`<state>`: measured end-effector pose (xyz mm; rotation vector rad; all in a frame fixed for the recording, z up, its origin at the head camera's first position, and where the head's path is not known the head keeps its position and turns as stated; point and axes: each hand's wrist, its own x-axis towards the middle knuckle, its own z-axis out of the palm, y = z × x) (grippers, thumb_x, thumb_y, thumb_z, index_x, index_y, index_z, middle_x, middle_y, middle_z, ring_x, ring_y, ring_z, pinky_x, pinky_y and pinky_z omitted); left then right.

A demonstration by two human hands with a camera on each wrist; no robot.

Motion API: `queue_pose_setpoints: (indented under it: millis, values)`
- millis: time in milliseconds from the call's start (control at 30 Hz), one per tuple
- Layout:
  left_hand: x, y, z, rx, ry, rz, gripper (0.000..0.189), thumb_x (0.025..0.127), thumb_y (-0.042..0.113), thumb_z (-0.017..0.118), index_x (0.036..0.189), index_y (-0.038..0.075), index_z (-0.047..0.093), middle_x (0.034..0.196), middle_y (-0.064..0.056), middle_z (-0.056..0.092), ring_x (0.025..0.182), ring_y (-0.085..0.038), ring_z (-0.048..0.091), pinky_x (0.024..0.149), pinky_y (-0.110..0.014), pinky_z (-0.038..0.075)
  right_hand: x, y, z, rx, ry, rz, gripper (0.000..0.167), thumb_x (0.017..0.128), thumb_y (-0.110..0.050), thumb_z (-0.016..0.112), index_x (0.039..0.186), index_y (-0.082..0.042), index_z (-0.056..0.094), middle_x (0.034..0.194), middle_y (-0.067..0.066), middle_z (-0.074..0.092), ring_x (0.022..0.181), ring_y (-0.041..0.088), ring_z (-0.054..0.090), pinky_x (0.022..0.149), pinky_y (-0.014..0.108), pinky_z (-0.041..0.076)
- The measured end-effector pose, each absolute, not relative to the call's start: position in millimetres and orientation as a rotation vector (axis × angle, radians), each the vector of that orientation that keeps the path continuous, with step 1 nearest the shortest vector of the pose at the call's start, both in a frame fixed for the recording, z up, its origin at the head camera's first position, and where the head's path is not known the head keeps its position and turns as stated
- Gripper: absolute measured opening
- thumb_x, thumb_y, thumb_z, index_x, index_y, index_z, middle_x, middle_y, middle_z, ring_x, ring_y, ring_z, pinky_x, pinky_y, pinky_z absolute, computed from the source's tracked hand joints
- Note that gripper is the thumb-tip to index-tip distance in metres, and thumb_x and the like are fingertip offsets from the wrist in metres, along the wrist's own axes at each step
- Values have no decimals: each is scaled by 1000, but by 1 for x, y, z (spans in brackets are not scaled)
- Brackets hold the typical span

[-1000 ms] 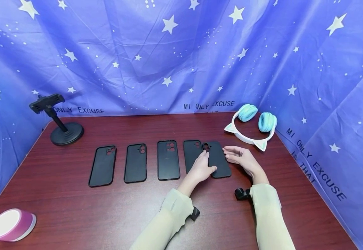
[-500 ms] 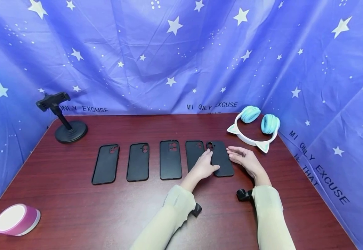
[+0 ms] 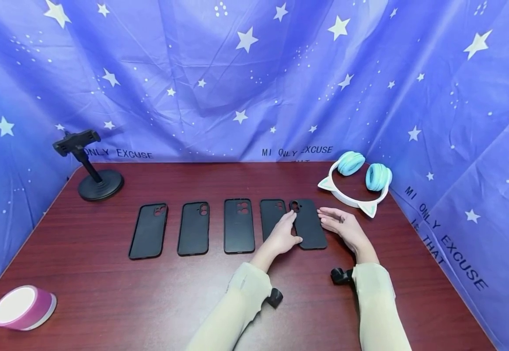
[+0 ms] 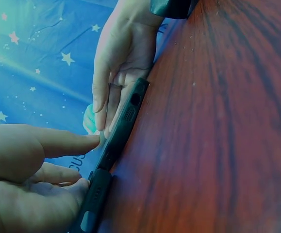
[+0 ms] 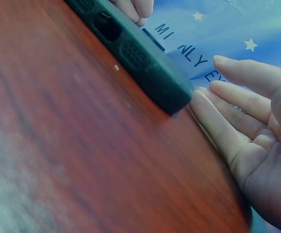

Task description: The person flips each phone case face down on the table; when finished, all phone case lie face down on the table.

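Note:
Several black phone cases lie in a row on the table. The rightmost phone case (image 3: 310,224) has its flat back up and its camera cutout at the top left. My left hand (image 3: 282,236) is at its left edge, fingers relaxed near the cutout and thumb by the lower left side. That hand partly covers the neighbouring phone case (image 3: 271,214), which lies hollow side up. On the other side, my right hand (image 3: 344,228) rests with nearly straight fingers along the right edge. In the right wrist view, its fingertips (image 5: 198,99) are right at the case's corner.
Three more phone cases lie to the left, including a middle case (image 3: 239,226). White and teal cat-ear headphones (image 3: 351,200) sit behind my right hand. A black phone stand (image 3: 98,184) is at the back left, and a pink round object (image 3: 24,308) at the front left.
The head view has shifted slightly. My left thumb has drawn back a little to the left, toward the rightmost case's edge. My right hand stays beside it.

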<state>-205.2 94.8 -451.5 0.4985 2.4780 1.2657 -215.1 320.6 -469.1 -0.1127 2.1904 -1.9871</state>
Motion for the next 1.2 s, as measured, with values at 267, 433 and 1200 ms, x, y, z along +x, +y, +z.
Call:
queue_pose_setpoints:
  millis: [267,433,1200]
  values:
    - [-206,96,-454,481,2467,1307,71,91,13,66,151,3,30,160,-9,26,145,-27,33,117,-40,32,-214,320,-467,-102,2206,-1976,57,96,-14,59,143,10,37,132,11,58,109,-3,62,90,18,53]
    - [-207,91,-449,454,2371,1523,69,93,18,65,151,4,31,156,-14,34,135,-32,47,109,-40,42,-214,323,-460,-95,2173,-2011,59,97,-14,58,144,11,34,131,7,57,113,-1,61,93,20,52]
    - [-215,28,-434,343,2500,1488,72,91,21,67,151,2,31,155,-17,36,143,-33,35,114,-51,34,-217,254,-427,-300,2497,-1565,47,96,-16,60,137,4,50,136,23,56,126,37,55,94,20,50]
